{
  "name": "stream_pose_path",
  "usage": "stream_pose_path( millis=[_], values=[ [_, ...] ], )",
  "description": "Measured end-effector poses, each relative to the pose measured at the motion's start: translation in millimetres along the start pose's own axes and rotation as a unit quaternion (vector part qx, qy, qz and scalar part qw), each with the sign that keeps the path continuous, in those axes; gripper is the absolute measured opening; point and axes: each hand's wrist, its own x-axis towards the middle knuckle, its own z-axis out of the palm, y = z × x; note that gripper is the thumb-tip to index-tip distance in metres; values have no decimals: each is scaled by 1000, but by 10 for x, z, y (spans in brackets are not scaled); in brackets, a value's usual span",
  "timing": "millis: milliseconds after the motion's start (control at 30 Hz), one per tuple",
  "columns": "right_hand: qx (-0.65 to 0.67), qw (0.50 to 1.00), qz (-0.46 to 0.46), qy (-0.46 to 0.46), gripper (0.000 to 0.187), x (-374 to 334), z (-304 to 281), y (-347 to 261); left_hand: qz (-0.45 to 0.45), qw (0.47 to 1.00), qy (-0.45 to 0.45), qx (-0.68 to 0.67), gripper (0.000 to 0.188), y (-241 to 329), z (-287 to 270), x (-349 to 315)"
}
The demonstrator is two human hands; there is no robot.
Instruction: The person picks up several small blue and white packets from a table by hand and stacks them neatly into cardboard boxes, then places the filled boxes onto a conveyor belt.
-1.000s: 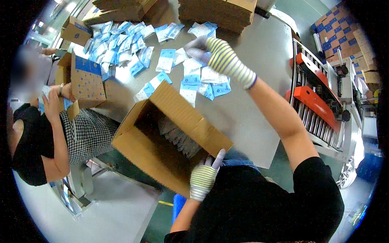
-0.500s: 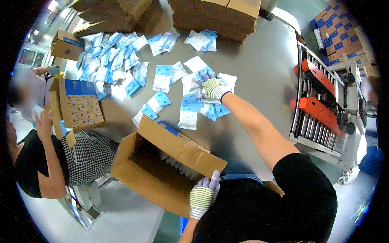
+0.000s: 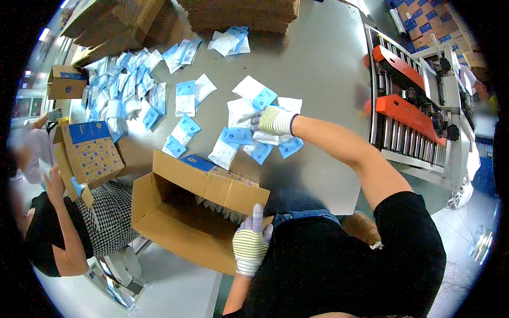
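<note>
My left hand, in a striped knit glove with grey fingers, grips the near right edge of an open cardboard box. The box is tilted towards me, and a row of whitish packets shows inside it. My right hand, gloved the same way, reaches over the table to a loose group of blue-and-white packets. Its fingers are drawn together on a packet, their tips partly hidden. Around it lie another packet above and a slanted packet below.
A large heap of packets covers the table's left side. Stacked flat cardboard stands at the far edge. To the right is a roller conveyor with orange guides. At left, a co-worker sits by a printed box.
My right hand's fingers have drawn closer together on the packets, and the packet below has swung to a slant. My left hand stays on the box edge. The whole view has shifted.
</note>
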Motion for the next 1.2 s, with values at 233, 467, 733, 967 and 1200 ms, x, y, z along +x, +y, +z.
stream_pose_path(
  millis=[233, 467, 733, 967, 1200],
  values=[
    [135, 917, 362, -101, 52, -104, -364, -190, -11, 1000, 7, 7, 75, 43, -38, -80],
    [183, 727, 653, 111, 61, -1009, 581, -1028, -38, 999, -21, 16, 79, 86, -10, -35],
    [97, 862, 484, -112, 74, -863, -97, -1143, -28, 999, 16, 30, 77, 95, -11, -66],
    [717, 213, 633, 198, 60, -1192, 1153, -1222, -20, 999, 11, 33, 77, 73, 19, -57],
    [366, 382, 804, 272, 66, -675, 737, -599, -19, 1000, 9, 22, 77, 88, 11, -37]
  ],
)
